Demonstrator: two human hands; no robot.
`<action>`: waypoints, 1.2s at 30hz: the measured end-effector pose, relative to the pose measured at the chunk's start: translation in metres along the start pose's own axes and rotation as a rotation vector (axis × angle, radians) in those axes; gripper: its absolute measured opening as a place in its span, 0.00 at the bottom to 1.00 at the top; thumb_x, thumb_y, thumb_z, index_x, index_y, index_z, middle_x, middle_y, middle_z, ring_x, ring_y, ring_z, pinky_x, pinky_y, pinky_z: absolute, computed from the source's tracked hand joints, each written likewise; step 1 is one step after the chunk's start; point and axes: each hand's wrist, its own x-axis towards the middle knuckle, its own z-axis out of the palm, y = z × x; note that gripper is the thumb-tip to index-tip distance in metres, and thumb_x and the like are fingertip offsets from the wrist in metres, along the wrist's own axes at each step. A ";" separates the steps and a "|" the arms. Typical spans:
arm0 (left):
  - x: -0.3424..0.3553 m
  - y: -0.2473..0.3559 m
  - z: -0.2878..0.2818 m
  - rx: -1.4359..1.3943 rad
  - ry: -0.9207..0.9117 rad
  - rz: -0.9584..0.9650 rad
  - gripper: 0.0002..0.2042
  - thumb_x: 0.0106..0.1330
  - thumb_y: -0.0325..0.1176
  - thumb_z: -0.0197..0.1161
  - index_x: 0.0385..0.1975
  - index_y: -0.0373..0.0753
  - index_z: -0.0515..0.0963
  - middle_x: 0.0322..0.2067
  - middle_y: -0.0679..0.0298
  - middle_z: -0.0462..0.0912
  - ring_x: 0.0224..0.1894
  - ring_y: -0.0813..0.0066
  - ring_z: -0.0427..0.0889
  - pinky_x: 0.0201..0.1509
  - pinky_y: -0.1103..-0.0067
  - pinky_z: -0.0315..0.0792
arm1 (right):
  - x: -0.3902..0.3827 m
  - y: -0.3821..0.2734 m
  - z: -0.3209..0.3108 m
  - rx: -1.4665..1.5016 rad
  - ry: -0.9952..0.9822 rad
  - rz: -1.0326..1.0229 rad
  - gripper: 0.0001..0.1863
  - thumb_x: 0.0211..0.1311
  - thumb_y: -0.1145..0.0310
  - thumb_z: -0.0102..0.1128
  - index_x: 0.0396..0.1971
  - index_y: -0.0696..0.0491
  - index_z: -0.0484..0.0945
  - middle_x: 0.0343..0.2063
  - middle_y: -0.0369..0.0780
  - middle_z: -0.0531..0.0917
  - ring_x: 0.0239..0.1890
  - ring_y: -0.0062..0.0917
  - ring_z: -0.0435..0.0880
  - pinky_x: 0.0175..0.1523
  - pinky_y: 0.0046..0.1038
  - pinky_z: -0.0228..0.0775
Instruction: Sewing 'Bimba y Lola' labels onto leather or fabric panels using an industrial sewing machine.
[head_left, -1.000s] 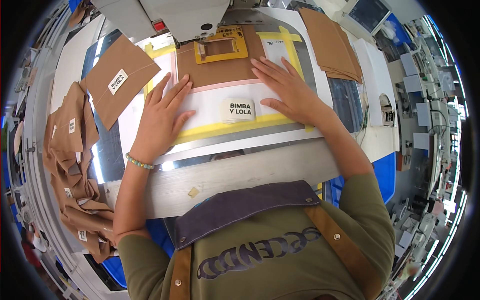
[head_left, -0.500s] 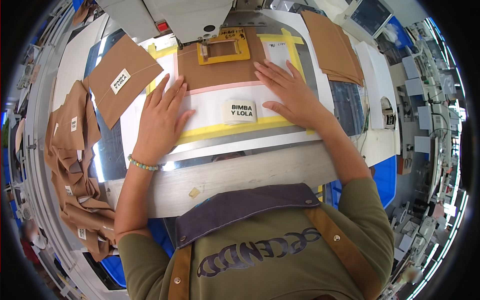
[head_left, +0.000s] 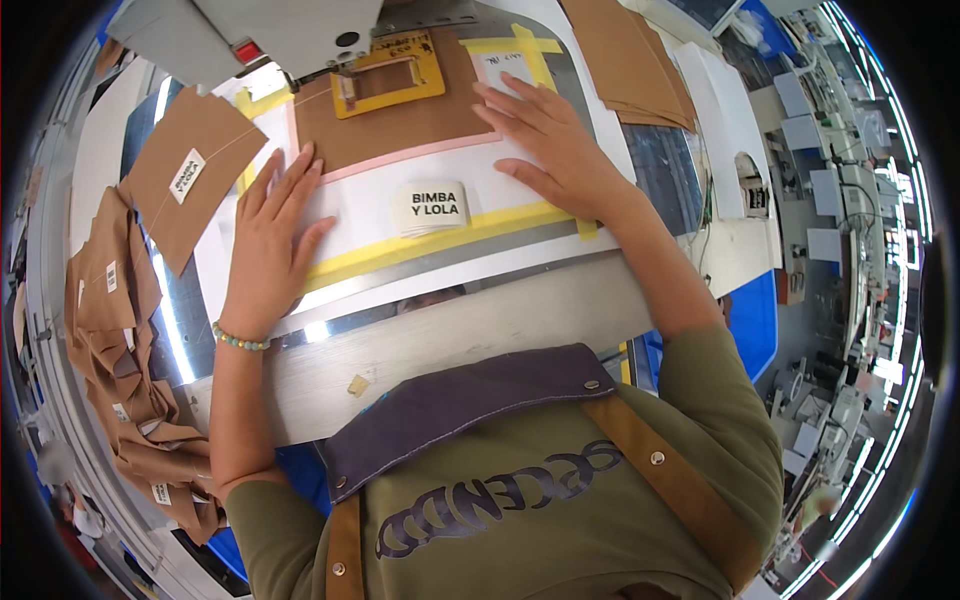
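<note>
A brown fabric piece (head_left: 430, 120) lies on a white template (head_left: 360, 215) under the machine head, its front edge along a pink strip. My left hand (head_left: 275, 235) rests flat, fingers outstretched, with its fingertips by the piece's front left corner. At the right edge, my right hand (head_left: 560, 150) has its fingers spread, the tips over the piece and the small white card beside it. Neither hand holds anything. On the fabric sits a yellow clamp frame (head_left: 430, 88) with a rectangular opening. Between my hands is a small stack of off-white printed labels (head_left: 432, 208).
The machine head (head_left: 280, 35) overhangs the work. A brown piece with a label (head_left: 225, 135) lies left, beside a heap of labelled brown pieces (head_left: 115, 350). Stacked brown pieces (head_left: 640, 70) are at the far right, near a white box (head_left: 715, 130). Yellow tape (head_left: 400, 245) borders the template.
The whole view has shifted, so the scene sits further left and higher. Against the fabric, my right hand has slid slightly right and away from me; my left hand stays about where it was.
</note>
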 end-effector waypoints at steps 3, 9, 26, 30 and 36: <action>0.000 -0.001 0.004 0.037 -0.020 0.003 0.29 0.75 0.38 0.65 0.76 0.39 0.73 0.79 0.62 0.70 0.83 0.50 0.60 0.86 0.57 0.56 | -0.003 0.001 0.006 -0.072 -0.105 -0.022 0.31 0.83 0.50 0.52 0.79 0.47 0.69 0.83 0.37 0.63 0.86 0.41 0.53 0.89 0.49 0.39; 0.000 0.003 0.005 0.036 -0.017 -0.010 0.27 0.75 0.37 0.65 0.74 0.39 0.75 0.79 0.63 0.71 0.83 0.50 0.61 0.86 0.57 0.56 | -0.010 0.004 0.011 -0.081 -0.078 -0.012 0.31 0.84 0.45 0.50 0.77 0.45 0.73 0.82 0.36 0.65 0.86 0.37 0.54 0.89 0.50 0.39; -0.006 -0.011 0.007 -0.080 0.077 0.044 0.31 0.71 0.34 0.70 0.74 0.38 0.73 0.75 0.54 0.75 0.81 0.46 0.65 0.82 0.55 0.59 | 0.018 -0.055 -0.006 0.184 0.097 -0.182 0.26 0.63 0.56 0.78 0.57 0.54 0.85 0.62 0.44 0.84 0.68 0.42 0.79 0.78 0.52 0.63; -0.003 -0.010 0.022 -0.154 0.136 0.074 0.31 0.68 0.37 0.75 0.70 0.35 0.75 0.75 0.54 0.74 0.77 0.42 0.68 0.81 0.53 0.62 | 0.014 -0.074 -0.008 0.136 -0.006 -0.101 0.26 0.55 0.64 0.80 0.53 0.59 0.84 0.53 0.48 0.88 0.60 0.45 0.85 0.78 0.56 0.63; -0.013 -0.010 0.011 -0.066 0.072 0.083 0.29 0.78 0.48 0.63 0.70 0.34 0.75 0.78 0.54 0.68 0.81 0.44 0.61 0.82 0.54 0.59 | 0.017 -0.088 -0.001 0.228 0.043 -0.096 0.26 0.56 0.70 0.78 0.56 0.56 0.83 0.56 0.45 0.88 0.63 0.44 0.84 0.78 0.55 0.63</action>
